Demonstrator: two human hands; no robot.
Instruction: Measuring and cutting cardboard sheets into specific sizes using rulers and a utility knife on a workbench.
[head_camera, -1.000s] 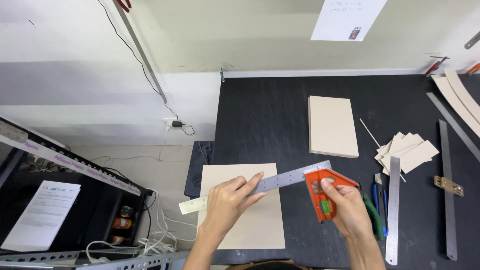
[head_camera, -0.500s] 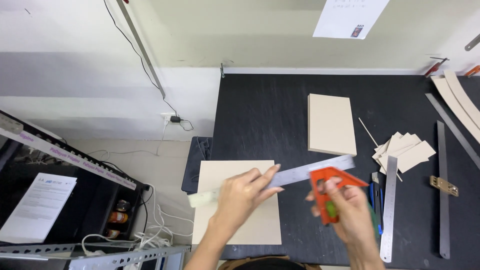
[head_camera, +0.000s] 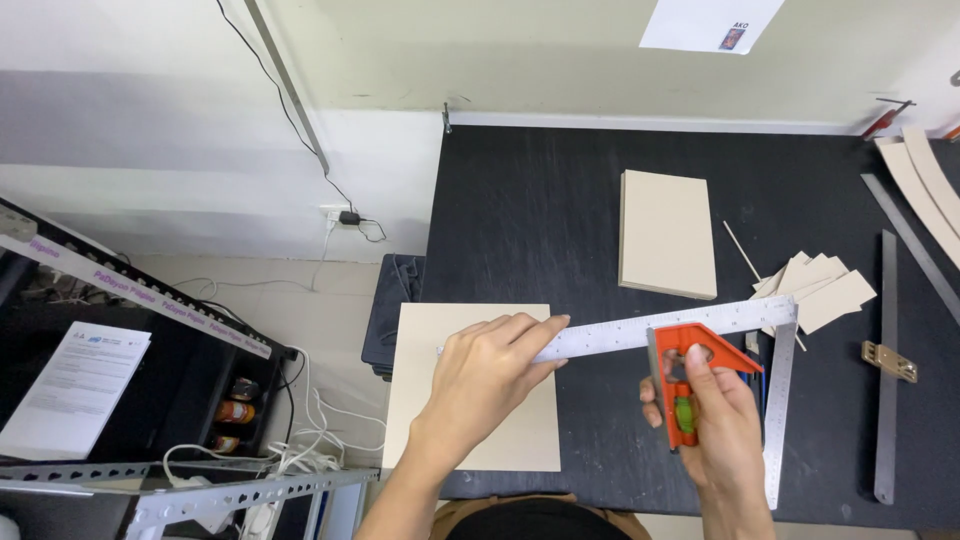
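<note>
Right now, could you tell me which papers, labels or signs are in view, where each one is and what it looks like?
Paper sheet: taped to the pale wall above the black table, white, with a small coloured mark near its lower right.
Printed sheet: on the dark rack at lower left, white with lines of dark text and a small blue mark.
Label strip: along the rack's slanted front rail, long, narrow, white with purple print.

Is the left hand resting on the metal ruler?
Yes, the left hand lies flat on the ruler, pressing it onto the pale board, while the right hand grips the orange square head.
</note>
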